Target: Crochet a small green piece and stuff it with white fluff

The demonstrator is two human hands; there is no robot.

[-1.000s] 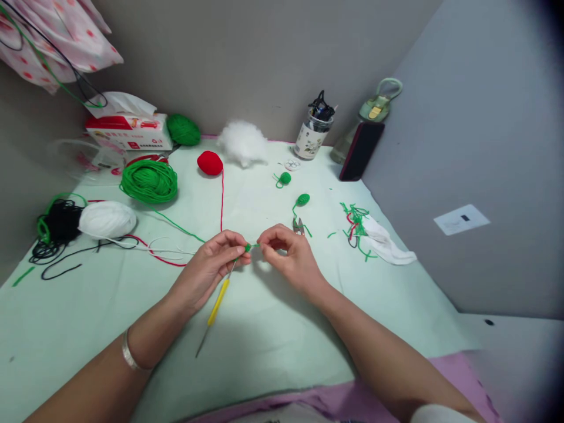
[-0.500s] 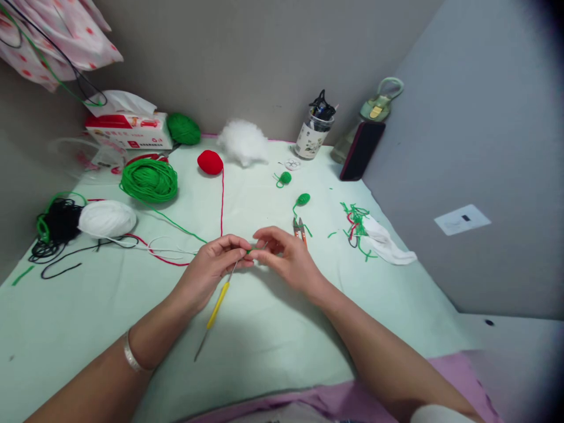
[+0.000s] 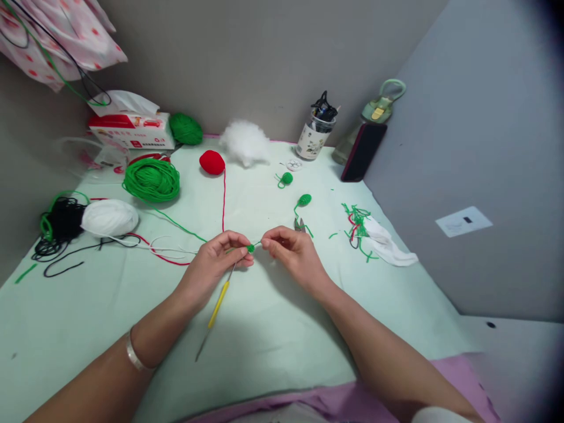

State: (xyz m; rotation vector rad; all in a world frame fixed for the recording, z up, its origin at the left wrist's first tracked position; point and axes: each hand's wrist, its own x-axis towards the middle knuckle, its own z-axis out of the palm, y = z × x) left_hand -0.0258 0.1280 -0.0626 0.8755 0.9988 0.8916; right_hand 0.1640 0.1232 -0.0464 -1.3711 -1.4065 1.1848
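No text can be read: print on the tissue box (image 3: 132, 130) and the jar label (image 3: 308, 144) is blurred.

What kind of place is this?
Probably a home craft corner: a table with balls of yarn, white stuffing, and a crochet hook in the left hand; the right hand pinches green thread.

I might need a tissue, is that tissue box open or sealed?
Open: a white tissue sticks up out of the top of the red-and-white tissue box.
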